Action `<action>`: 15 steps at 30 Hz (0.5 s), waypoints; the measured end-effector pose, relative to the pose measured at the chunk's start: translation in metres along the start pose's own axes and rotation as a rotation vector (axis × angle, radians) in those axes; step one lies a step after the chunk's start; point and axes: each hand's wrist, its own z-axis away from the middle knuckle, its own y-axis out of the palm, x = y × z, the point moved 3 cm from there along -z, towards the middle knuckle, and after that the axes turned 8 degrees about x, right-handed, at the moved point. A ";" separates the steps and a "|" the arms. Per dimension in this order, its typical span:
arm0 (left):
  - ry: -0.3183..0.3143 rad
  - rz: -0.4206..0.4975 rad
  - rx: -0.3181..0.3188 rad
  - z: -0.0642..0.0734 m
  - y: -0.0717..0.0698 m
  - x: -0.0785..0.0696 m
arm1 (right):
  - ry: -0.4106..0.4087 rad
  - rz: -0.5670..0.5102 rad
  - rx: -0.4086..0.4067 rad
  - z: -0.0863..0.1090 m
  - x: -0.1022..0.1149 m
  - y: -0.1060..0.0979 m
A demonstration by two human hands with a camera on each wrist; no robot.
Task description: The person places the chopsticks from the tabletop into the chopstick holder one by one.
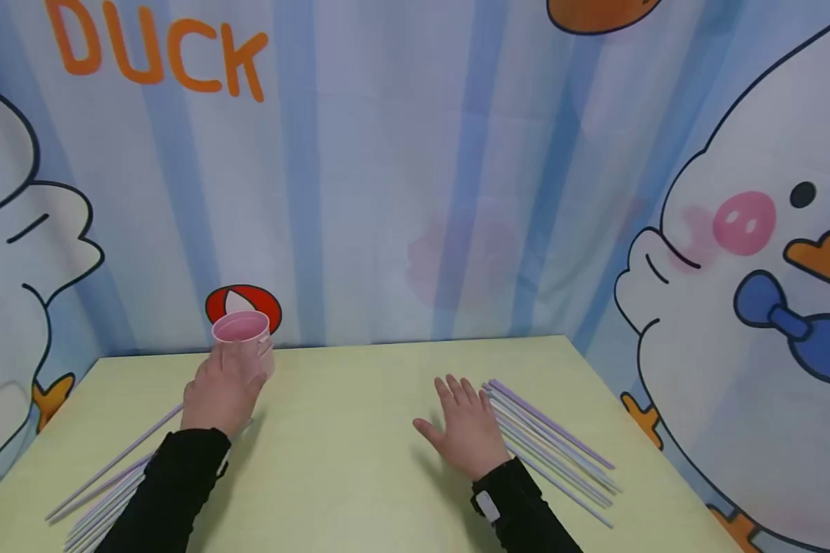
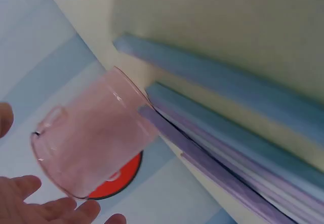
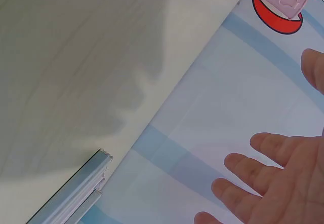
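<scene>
A pink cup (image 1: pixel 242 326) stands upright near the table's back edge, left of the middle. My left hand (image 1: pixel 224 392) reaches over its near side and overlaps it in the head view. In the left wrist view, spread fingers (image 2: pixel 76 211) show a gap to the cup (image 2: pixel 96 133). Long thin pastel sticks (image 1: pixel 104 511) lie beneath the left forearm. My right hand (image 1: pixel 472 430) is held palm down with fingers spread, beside and partly over a second group of sticks (image 1: pixel 560 453). It holds nothing.
The pale yellow table (image 1: pixel 360 461) runs back to a blue-striped curtain (image 1: pixel 387 192) printed with ducks. A red and white printed shape (image 1: pixel 266 303) on it shows behind the cup. Both sleeves are black.
</scene>
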 end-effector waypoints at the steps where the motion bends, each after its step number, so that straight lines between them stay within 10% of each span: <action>1: -0.015 0.004 -0.004 -0.005 -0.001 0.003 | 0.000 -0.004 -0.006 0.000 0.000 0.000; 15: -0.073 0.096 0.100 -0.030 0.001 0.013 | -0.012 -0.020 -0.045 -0.001 0.000 -0.007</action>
